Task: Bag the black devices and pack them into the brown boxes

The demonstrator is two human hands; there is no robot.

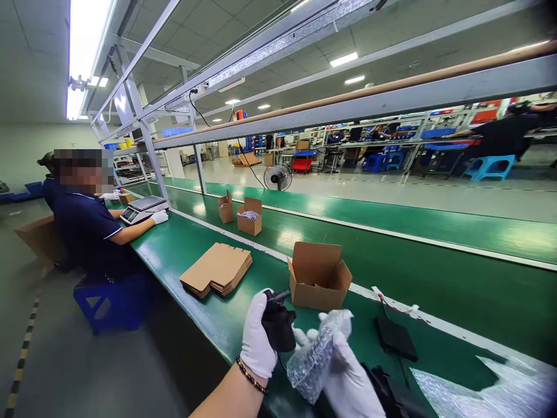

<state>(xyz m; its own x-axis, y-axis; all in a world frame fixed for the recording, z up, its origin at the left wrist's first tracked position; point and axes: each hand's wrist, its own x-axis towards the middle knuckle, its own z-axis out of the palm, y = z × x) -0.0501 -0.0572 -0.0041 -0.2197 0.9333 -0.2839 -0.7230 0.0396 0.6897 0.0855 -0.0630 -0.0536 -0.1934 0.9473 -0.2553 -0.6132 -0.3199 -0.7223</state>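
In a white glove, my left hand (257,342) grips a black device (278,322) whose kind I cannot make out; a short stub sticks out at its top and a thin cord hangs below. My right hand (348,377), also gloved, is closed around a bundle of bubble wrap (319,357); whatever the wrap contains is hidden. The two hands are close together above the green bench. Just beyond them stands an open cardboard box (319,293) with its lid raised. Right of the hands lies a flat black box-shaped part (395,337) with red and black wires.
A stack of flat cardboard (217,270) lies to the left. Two small open boxes (249,217) stand on the belt (404,255). More bubble wrap (474,392) is at lower right. A co-worker (91,232) sits at left beside a scale (145,209). A metal frame (150,157) rises over the bench.
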